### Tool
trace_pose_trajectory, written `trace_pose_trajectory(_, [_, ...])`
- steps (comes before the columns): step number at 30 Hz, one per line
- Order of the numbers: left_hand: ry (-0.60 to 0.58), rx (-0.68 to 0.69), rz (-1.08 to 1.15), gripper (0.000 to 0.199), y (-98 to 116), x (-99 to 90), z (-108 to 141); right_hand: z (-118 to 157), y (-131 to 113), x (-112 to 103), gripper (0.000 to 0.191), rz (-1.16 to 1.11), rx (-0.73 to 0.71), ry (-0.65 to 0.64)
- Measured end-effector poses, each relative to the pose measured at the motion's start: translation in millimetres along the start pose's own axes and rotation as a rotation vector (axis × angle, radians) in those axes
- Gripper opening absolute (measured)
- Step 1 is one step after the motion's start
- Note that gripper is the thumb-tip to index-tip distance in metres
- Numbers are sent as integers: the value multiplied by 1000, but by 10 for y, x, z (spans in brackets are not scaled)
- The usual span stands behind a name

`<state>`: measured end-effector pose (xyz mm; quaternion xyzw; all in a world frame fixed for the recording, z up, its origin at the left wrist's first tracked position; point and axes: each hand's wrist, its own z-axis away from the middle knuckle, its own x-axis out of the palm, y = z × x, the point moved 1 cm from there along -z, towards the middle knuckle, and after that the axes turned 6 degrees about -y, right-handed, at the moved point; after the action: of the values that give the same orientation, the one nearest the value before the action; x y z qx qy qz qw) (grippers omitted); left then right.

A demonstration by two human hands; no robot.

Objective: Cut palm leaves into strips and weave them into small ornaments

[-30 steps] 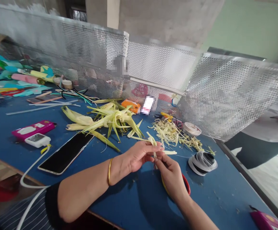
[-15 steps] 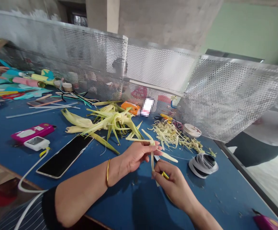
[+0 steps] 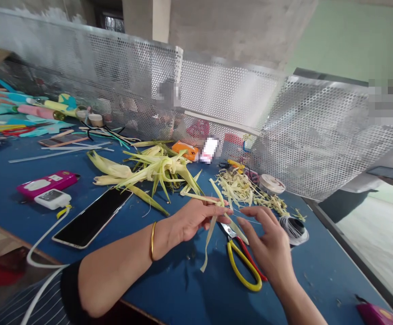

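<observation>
Pale husk strips [image 3: 209,241] pinched in left grip [image 3: 193,221], right grip [image 3: 272,243] parted, loop-handled scissors [image 3: 230,247]

Matt, papery husk strip [image 3: 208,239], shiny metal scissor blades [image 3: 228,230], glossy phone screen [image 3: 93,218]

Moderate diffuse light, soft shadow low on the blue table [image 3: 318,271], pale glare across far perforated panels [image 3: 230,90], bright screen [image 3: 209,150] pixelated, outer edges stretched.
</observation>
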<state>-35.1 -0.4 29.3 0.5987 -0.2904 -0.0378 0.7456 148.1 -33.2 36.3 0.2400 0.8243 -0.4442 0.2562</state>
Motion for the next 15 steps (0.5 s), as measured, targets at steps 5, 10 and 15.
trace_pose_trajectory(5, [-2, 24, -67, 44, -30, -10, -15, -16, 51, 180, 37, -229, 158, -350])
trace_pose_trajectory(10, [75, 41, -96, 43, -33, 55, -3, 40, 61, 259, 37, -154, 137, -270])
trace_pose_trajectory(15, [126, 62, -100, 30, -47, 87, -3, 46, 52, 221, 37, -82, 81, -289])
